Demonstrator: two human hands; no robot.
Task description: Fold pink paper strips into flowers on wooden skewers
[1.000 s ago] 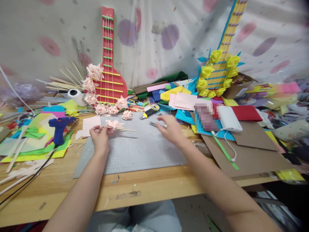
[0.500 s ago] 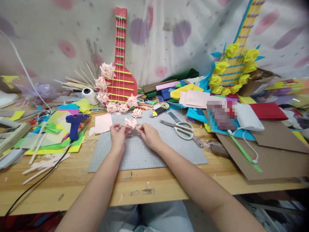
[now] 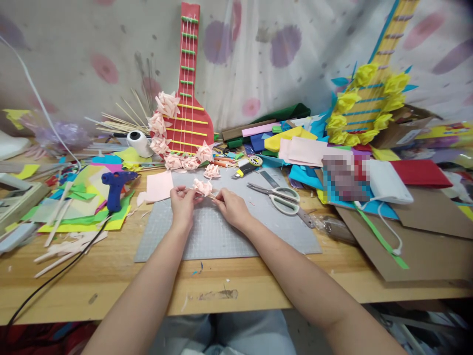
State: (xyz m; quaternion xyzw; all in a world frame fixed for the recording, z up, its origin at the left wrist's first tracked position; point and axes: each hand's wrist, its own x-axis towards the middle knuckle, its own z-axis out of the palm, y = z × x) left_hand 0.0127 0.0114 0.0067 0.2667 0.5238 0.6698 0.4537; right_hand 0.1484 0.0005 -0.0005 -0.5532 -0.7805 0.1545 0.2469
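Over the grey cutting mat (image 3: 225, 241), a pink paper flower (image 3: 202, 186) is held between my two hands. My left hand (image 3: 183, 203) pinches the flower's left edge with closed fingers. My right hand (image 3: 232, 207) is closed around a thin pale stick (image 3: 212, 196) whose tip reaches the flower; most of the stick is hidden by the fingers. Just behind lies another pink paper flower (image 3: 212, 171) on the mat. A square of pink paper (image 3: 158, 186) is left of my left hand. Scissors (image 3: 279, 197) with pale handles lie right of my right hand.
A red paper lute (image 3: 192, 125) trimmed with pink flowers leans at the back. A yellow one (image 3: 364, 106) stands at the right. The blue glue gun (image 3: 115, 190) and its cord are on the left. Brown cardboard (image 3: 424, 251) and a white power bank (image 3: 389, 181) lie right.
The camera view has shifted slightly, so the scene sits a little further right. Both hands keep their hold at the flower with hardly any movement.
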